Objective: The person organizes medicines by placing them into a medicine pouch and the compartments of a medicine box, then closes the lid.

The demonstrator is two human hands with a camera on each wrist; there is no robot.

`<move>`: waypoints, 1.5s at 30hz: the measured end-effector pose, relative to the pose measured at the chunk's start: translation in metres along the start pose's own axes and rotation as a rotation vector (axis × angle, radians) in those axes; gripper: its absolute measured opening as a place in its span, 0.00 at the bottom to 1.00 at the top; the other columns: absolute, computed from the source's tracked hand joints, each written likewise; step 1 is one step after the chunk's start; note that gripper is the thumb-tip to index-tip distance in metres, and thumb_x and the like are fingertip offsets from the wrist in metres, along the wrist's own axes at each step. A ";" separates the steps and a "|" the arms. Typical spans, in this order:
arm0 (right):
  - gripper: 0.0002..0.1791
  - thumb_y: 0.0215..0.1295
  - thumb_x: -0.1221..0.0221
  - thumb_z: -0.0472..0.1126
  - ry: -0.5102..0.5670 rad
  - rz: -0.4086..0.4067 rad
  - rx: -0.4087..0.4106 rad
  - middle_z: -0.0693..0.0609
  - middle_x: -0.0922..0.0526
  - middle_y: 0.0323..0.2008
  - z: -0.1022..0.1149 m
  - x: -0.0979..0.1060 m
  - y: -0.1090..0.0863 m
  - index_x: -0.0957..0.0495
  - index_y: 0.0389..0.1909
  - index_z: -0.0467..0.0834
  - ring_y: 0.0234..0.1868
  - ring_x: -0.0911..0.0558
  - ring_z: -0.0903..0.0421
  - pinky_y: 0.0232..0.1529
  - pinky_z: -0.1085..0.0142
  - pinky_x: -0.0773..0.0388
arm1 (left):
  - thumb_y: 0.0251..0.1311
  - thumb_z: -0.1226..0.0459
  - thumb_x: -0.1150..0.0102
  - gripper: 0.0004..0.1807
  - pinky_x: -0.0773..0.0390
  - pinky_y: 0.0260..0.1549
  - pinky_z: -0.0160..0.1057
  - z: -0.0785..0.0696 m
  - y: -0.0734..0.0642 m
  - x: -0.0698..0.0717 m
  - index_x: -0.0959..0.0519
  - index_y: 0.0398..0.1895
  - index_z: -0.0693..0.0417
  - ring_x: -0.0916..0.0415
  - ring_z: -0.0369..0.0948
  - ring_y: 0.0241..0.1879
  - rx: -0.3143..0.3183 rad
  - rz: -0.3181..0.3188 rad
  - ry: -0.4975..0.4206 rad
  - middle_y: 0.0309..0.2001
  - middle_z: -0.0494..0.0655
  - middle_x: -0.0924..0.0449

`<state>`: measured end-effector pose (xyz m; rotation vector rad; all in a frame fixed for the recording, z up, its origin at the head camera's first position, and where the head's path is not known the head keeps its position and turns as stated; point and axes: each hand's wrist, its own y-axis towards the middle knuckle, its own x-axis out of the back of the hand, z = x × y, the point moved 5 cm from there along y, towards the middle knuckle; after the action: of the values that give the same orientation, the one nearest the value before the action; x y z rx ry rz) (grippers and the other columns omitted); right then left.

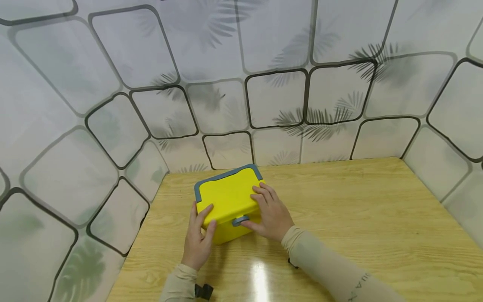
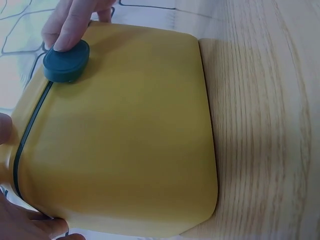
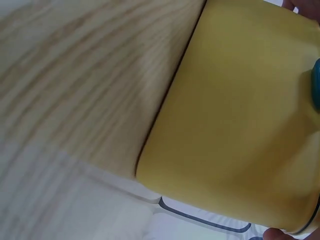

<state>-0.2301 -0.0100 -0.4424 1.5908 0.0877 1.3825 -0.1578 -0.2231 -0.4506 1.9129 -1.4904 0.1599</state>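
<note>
A yellow lidded box [image 1: 229,193] with a blue-grey carry handle [image 1: 225,176] folded round its lid's far edge sits on the wooden table. At the middle of its front edge is a blue-grey latch [image 1: 240,220]. My left hand [image 1: 197,245] grips the left front corner, its thumb at the front edge, one finger on the lid and others at the side. On the right, my right hand [image 1: 274,216] lays its fingers over the lid while its thumb touches the latch. The left wrist view shows that thumb on the round-ended latch [image 2: 66,61]. The lid looks closed; the inside is hidden.
Wood-grain table [image 1: 358,209] stretches away to the right of the box. Pale patterned cloth [image 1: 275,144] with dark outlines and leaf prints rises behind the table and along both sides. The box stands toward the table's left side.
</note>
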 end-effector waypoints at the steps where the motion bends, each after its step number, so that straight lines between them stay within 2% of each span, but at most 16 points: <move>1: 0.43 0.56 0.46 0.73 -0.005 0.005 0.001 0.41 0.31 0.60 0.000 0.000 0.001 0.31 0.53 0.37 0.66 0.37 0.42 0.70 0.56 0.43 | 0.71 0.59 0.49 0.21 0.38 0.59 0.64 0.000 0.000 0.000 0.31 0.66 0.39 0.51 0.60 0.71 -0.004 -0.002 0.001 0.76 0.55 0.61; 9: 0.34 0.64 0.49 0.67 -0.002 0.049 -0.054 0.42 0.28 0.57 0.001 0.006 0.010 0.29 0.50 0.39 0.63 0.35 0.43 0.66 0.54 0.37 | 0.70 0.59 0.49 0.21 0.38 0.59 0.65 -0.001 0.002 0.001 0.31 0.65 0.40 0.50 0.61 0.70 -0.020 -0.012 0.022 0.75 0.57 0.60; 16: 0.34 0.63 0.49 0.68 -0.027 0.078 -0.079 0.43 0.28 0.56 0.001 0.007 0.012 0.29 0.50 0.40 0.62 0.34 0.44 0.65 0.53 0.36 | 0.70 0.59 0.48 0.21 0.38 0.59 0.66 -0.004 0.004 0.001 0.30 0.65 0.42 0.50 0.61 0.70 -0.030 -0.016 0.032 0.75 0.57 0.59; 26: 0.45 0.50 0.41 0.74 -0.109 0.093 -0.023 0.42 0.31 0.57 0.003 0.002 0.008 0.30 0.52 0.39 0.64 0.35 0.42 0.64 0.54 0.34 | 0.64 0.56 0.40 0.28 0.39 0.59 0.66 -0.001 0.003 -0.003 0.32 0.66 0.45 0.51 0.62 0.70 -0.025 -0.020 0.108 0.75 0.62 0.58; 34: 0.47 0.40 0.33 0.73 -0.177 0.053 -0.003 0.40 0.29 0.54 0.006 0.002 0.007 0.29 0.48 0.38 0.61 0.33 0.40 0.64 0.54 0.33 | 0.62 0.56 0.37 0.29 0.39 0.58 0.67 -0.001 0.001 -0.007 0.32 0.66 0.44 0.51 0.62 0.70 -0.049 -0.042 0.102 0.75 0.62 0.58; 40: 0.47 0.40 0.32 0.70 -0.142 0.035 0.001 0.39 0.30 0.54 0.008 0.000 0.008 0.31 0.49 0.36 0.61 0.33 0.39 0.67 0.53 0.39 | 0.60 0.53 0.36 0.31 0.39 0.59 0.66 -0.002 0.002 -0.006 0.33 0.66 0.45 0.51 0.61 0.70 -0.043 -0.047 0.123 0.74 0.62 0.58; 45: 0.47 0.43 0.35 0.72 -0.174 0.078 -0.003 0.39 0.31 0.55 0.009 -0.011 0.017 0.32 0.50 0.36 0.62 0.35 0.39 0.69 0.53 0.43 | 0.58 0.53 0.35 0.34 0.38 0.60 0.64 0.006 0.009 0.000 0.34 0.67 0.45 0.50 0.61 0.70 -0.026 -0.029 0.146 0.74 0.63 0.57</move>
<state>-0.2360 -0.0305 -0.4369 1.7207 -0.0819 1.2961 -0.1675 -0.2271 -0.4513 1.8598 -1.3611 0.2594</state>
